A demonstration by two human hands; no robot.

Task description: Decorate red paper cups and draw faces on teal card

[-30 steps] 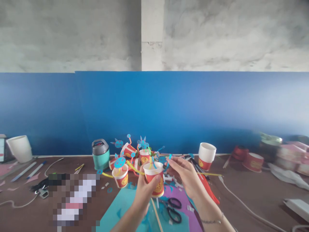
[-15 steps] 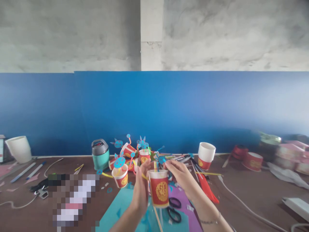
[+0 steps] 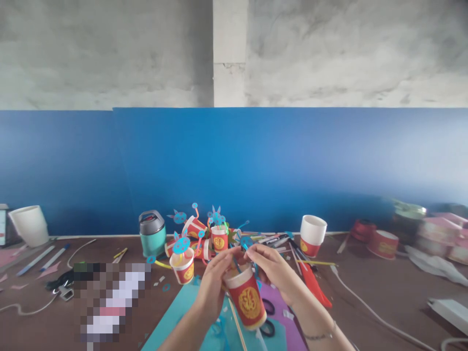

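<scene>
Holding: L hand (image 3: 212, 285) grips the red paper cup (image 3: 249, 298) at its L side & rim, fingers bent & close together; exact thumb pos. can't be told. R hand (image 3: 277, 273): thumb & index fingertips pinched on a small blue strip (image 3: 246, 247) just above the rim; remaining fingers curled, partly hidden.

Cup location: between both hands, raised over the teal sheet (image 3: 171, 321) & purple sheet (image 3: 292, 329).

Cup appearance: red body w/ round yellow emblem facing the camera, white band at top, pale edge at base. Orientation: tilted, mouth up & L, base down & R. A blue straw-like piece (image 3: 237, 265) shows at the mouth; its lower end is hidden.

Adj. items: black-handled scissors (image 3: 268, 328), partly behind the cup; thin sticks (image 3: 237, 324) below; decorated cup (image 3: 182, 267), upright, w/ blue cutout, to the L.
</scene>
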